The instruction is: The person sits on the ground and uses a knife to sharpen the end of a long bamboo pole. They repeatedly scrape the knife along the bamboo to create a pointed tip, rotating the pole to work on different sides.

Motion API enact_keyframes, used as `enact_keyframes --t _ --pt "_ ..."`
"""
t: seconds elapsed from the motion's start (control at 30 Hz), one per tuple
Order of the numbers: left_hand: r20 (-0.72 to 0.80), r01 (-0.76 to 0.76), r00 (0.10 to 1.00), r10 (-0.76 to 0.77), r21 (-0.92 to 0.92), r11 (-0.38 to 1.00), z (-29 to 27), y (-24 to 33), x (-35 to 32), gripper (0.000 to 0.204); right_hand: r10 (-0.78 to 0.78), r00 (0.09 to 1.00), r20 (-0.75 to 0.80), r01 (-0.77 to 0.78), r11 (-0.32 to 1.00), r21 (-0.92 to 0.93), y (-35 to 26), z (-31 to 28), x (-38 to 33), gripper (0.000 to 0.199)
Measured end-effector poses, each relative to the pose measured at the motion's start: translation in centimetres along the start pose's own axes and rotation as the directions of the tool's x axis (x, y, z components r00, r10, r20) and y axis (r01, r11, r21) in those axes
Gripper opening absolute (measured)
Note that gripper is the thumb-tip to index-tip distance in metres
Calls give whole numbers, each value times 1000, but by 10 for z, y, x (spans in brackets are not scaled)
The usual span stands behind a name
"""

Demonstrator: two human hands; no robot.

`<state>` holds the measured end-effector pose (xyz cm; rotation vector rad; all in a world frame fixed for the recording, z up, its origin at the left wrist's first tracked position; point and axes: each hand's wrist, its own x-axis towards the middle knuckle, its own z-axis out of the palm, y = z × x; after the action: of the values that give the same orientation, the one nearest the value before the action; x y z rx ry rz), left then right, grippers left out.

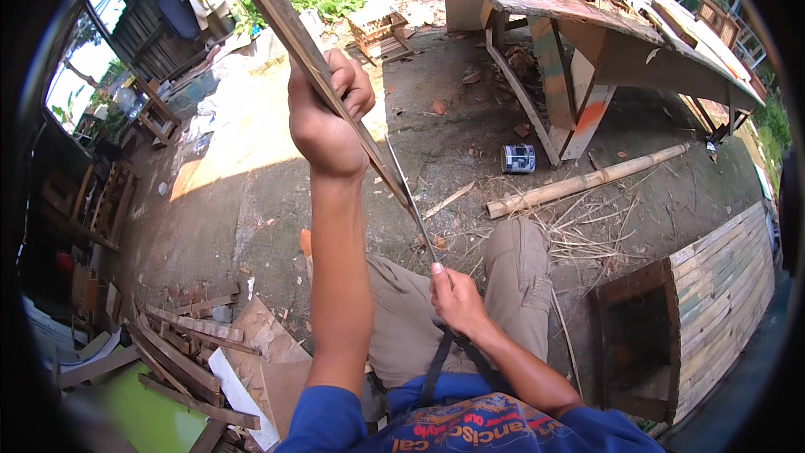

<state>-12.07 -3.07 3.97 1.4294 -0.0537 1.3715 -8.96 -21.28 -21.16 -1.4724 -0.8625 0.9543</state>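
Note:
My left hand is raised in front of me, its fingers wrapped round a long, weathered wood strip. The strip slants from the top edge down toward my right hand. Low over my lap, my right hand is closed on a long knife; its handle is mostly hidden in my fist. Seen nearly edge-on, the narrow grey blade points up and away. It lies along the strip's lower end and appears to touch it.
A bamboo pole and a paint can lie ahead right, near a wooden table. At right stands a slatted wooden box. Scrap boards pile up at lower left. A small wooden crate sits farther off.

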Motion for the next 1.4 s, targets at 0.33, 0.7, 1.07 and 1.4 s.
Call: enact_keyframes --t 0.33,0.7,1.07,1.4 --pt "-27 16 1000 -15 4 1000 -9 -2 10 37 -466 864 -188 496 727 475 -112 -13 -33 58" --pt "-59 8 998 -6 35 999 3 -7 9 37 342 935 93 -355 901 248 -13 -11 -2 55" --pt "7 21 1000 -20 -22 1000 -5 -7 12 44 317 946 -71 -316 948 20 84 6 28 50" --pt "-13 -14 1000 14 -55 998 -58 5 12 44 47 993 -111 5 903 431 31 15 0 36"
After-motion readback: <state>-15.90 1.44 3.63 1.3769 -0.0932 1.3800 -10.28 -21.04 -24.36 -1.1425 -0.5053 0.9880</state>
